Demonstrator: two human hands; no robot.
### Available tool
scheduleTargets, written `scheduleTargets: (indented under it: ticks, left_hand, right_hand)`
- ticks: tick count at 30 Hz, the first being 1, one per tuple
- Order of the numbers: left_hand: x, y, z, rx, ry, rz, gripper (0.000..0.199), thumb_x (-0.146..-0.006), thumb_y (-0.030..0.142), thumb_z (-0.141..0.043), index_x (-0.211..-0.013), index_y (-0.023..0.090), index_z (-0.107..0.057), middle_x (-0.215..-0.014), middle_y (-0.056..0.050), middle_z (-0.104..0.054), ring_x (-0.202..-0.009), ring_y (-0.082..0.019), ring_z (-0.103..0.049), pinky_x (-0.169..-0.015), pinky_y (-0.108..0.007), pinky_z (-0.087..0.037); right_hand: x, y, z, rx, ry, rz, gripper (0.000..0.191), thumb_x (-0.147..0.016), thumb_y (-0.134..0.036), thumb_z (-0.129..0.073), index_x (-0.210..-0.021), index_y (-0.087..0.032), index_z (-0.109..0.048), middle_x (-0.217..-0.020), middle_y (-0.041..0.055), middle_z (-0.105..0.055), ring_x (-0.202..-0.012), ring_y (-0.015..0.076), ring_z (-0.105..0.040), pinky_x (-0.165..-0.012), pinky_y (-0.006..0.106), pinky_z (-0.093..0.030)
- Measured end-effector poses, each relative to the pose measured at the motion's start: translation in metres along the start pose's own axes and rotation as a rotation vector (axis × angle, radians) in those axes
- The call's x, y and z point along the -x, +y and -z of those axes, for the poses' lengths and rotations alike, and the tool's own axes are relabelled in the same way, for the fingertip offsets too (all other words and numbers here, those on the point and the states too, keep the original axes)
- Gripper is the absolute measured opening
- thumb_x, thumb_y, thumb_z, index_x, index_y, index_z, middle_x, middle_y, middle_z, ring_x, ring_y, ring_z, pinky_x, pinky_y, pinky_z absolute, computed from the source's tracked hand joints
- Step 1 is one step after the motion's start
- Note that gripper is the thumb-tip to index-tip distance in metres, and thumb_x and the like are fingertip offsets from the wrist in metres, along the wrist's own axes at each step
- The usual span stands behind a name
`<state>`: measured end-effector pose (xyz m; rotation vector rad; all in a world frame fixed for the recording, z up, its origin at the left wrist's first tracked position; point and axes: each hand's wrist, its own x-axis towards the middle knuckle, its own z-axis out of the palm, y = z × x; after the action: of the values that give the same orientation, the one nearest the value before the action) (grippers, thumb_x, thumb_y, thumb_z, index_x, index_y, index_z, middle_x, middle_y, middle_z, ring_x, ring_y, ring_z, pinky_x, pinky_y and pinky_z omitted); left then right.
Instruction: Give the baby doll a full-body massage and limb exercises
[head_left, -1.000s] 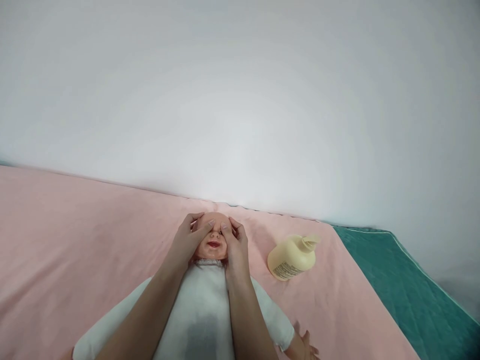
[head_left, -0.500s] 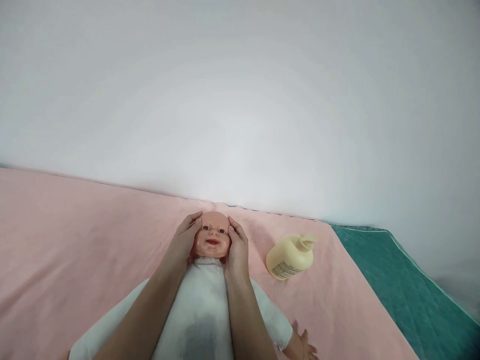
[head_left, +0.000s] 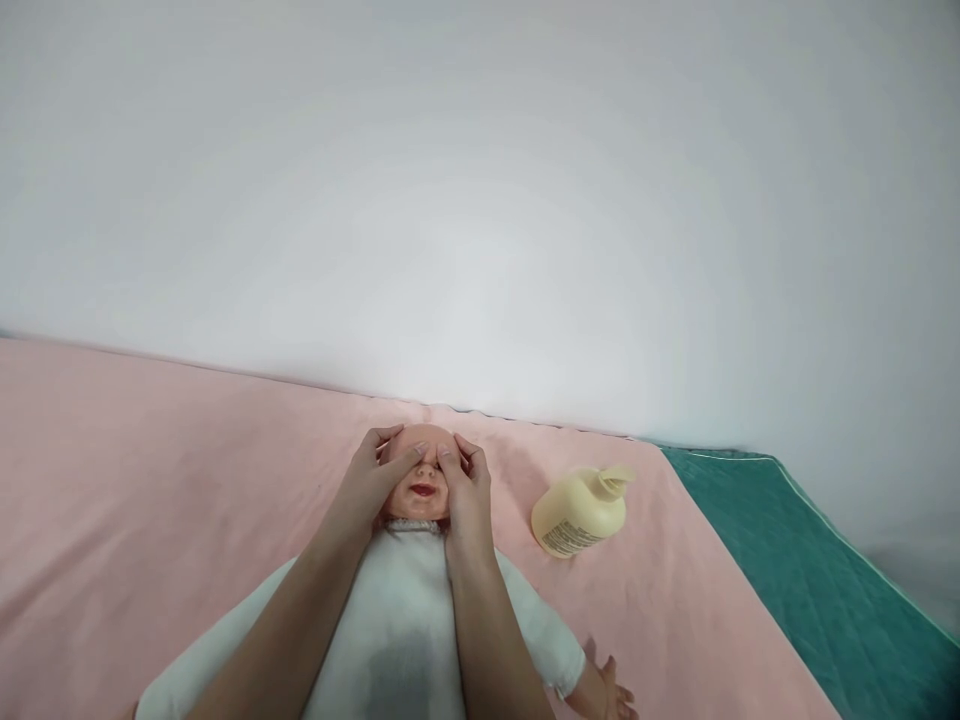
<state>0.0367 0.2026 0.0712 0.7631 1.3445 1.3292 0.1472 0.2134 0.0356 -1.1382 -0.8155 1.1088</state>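
A doll (head_left: 397, 610) in a white top lies on its back on a pink cloth (head_left: 187, 480), its head away from me. My left hand (head_left: 371, 480) cups the left side of the doll's head, its thumb laid over one eye. On the other side my right hand (head_left: 469, 490) holds the head the same way, its thumb over the other eye. Both thumbs come close together at the top of the nose. The doll's nose and red mouth show between my hands; its eyes are hidden. The other fingers curve round the sides of the head.
To the right of the doll's head stands a pale yellow pump bottle (head_left: 577, 515). A green quilted cloth (head_left: 810, 570) lies at the far right. Behind everything rises a white wall (head_left: 480, 200). The doll's small hand (head_left: 615, 695) rests at the bottom edge.
Both thumbs have moved inward from the sides of the doll's face and now cover its eyes. The bottle and the doll's body have stayed in place.
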Motion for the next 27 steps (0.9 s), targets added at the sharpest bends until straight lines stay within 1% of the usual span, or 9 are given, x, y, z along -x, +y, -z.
scheduleTargets:
  ticks: [6, 9, 12, 15, 18, 20, 22, 24, 27]
  left_hand:
    - [-0.002, -0.006, 0.002, 0.059, -0.016, -0.006, 0.048, -0.075, 0.044, -0.070, -0.115, 0.021, -0.056, -0.116, -0.009, -0.062, -0.102, -0.024, -0.063, -0.079, -0.032, -0.053]
    - [-0.001, -0.004, 0.001, 0.125, -0.022, 0.019, 0.039, -0.079, 0.039, -0.066, -0.114, 0.022, -0.058, -0.115, -0.007, -0.063, -0.102, -0.022, -0.062, -0.078, -0.030, -0.053]
    - [0.002, 0.002, -0.001, 0.191, -0.003, 0.049, 0.032, -0.083, 0.033, -0.062, -0.112, 0.020, -0.061, -0.112, -0.008, -0.065, -0.099, -0.020, -0.063, -0.078, -0.028, -0.053]
    - [0.002, 0.005, -0.001, 0.231, 0.001, 0.072, 0.033, -0.083, 0.028, -0.060, -0.114, 0.017, -0.061, -0.112, -0.010, -0.065, -0.094, -0.019, -0.065, -0.077, -0.028, -0.053]
    - [-0.003, 0.002, 0.000, 0.242, -0.037, 0.048, 0.035, -0.081, 0.025, -0.059, -0.115, 0.016, -0.061, -0.114, -0.011, -0.065, -0.094, -0.020, -0.066, -0.078, -0.028, -0.054]
    - [-0.005, -0.002, 0.003, 0.248, -0.067, 0.008, 0.036, -0.080, 0.027, -0.061, -0.113, 0.014, -0.062, -0.118, -0.012, -0.065, -0.099, -0.021, -0.065, -0.082, -0.028, -0.053]
    - [-0.004, -0.006, 0.009, 0.235, -0.076, -0.015, 0.042, -0.079, 0.034, -0.064, -0.117, 0.015, -0.061, -0.124, -0.013, -0.062, -0.106, -0.023, -0.063, -0.085, -0.030, -0.053]
    - [0.000, -0.009, 0.018, 0.163, -0.045, -0.028, 0.052, -0.079, 0.043, -0.065, -0.125, 0.020, -0.058, -0.132, -0.012, -0.057, -0.112, -0.024, -0.061, -0.087, -0.031, -0.053]
    - [0.015, -0.008, 0.033, -0.010, -0.012, -0.089, 0.060, -0.078, 0.055, -0.064, -0.130, 0.028, -0.056, -0.144, -0.008, -0.047, -0.124, -0.027, -0.053, -0.093, -0.032, -0.050]
  right_hand:
    - [0.003, -0.006, -0.001, -0.106, 0.011, -0.042, 0.036, -0.070, -0.037, -0.068, -0.102, -0.021, -0.066, -0.108, 0.0051, -0.068, -0.101, 0.0222, -0.062, -0.089, 0.034, -0.050]
    - [0.000, -0.003, 0.000, -0.162, 0.022, -0.060, 0.033, -0.070, -0.035, -0.064, -0.100, -0.022, -0.068, -0.111, 0.0044, -0.068, -0.104, 0.0223, -0.062, -0.089, 0.034, -0.050]
    - [-0.006, 0.005, 0.002, -0.220, 0.019, -0.075, 0.035, -0.067, -0.032, -0.061, -0.099, -0.021, -0.070, -0.114, 0.0050, -0.068, -0.106, 0.0230, -0.062, -0.090, 0.036, -0.051]
    - [-0.012, 0.012, 0.002, -0.272, 0.020, -0.091, 0.039, -0.065, -0.030, -0.060, -0.101, -0.019, -0.070, -0.115, 0.0066, -0.068, -0.105, 0.0237, -0.063, -0.090, 0.038, -0.051]
    - [-0.015, 0.015, 0.002, -0.282, 0.013, -0.078, 0.039, -0.066, -0.031, -0.061, -0.101, -0.019, -0.071, -0.115, 0.0072, -0.068, -0.105, 0.0236, -0.063, -0.090, 0.039, -0.051]
    - [-0.014, 0.015, 0.002, -0.278, -0.003, -0.055, 0.039, -0.067, -0.032, -0.063, -0.102, -0.018, -0.071, -0.115, 0.0076, -0.068, -0.105, 0.0232, -0.063, -0.091, 0.039, -0.051]
    - [-0.012, 0.012, 0.004, -0.277, -0.021, -0.039, 0.040, -0.069, -0.035, -0.065, -0.104, -0.018, -0.071, -0.116, 0.0081, -0.068, -0.106, 0.0226, -0.063, -0.094, 0.039, -0.049]
    - [-0.007, 0.008, 0.007, -0.264, -0.042, -0.040, 0.043, -0.072, -0.040, -0.066, -0.108, -0.017, -0.070, -0.118, 0.0084, -0.067, -0.110, 0.0222, -0.062, -0.097, 0.038, -0.047]
    - [0.006, 0.000, 0.015, -0.183, -0.108, -0.056, 0.055, -0.076, -0.053, -0.064, -0.119, -0.018, -0.065, -0.125, 0.0082, -0.063, -0.116, 0.0223, -0.059, -0.099, 0.038, -0.046]
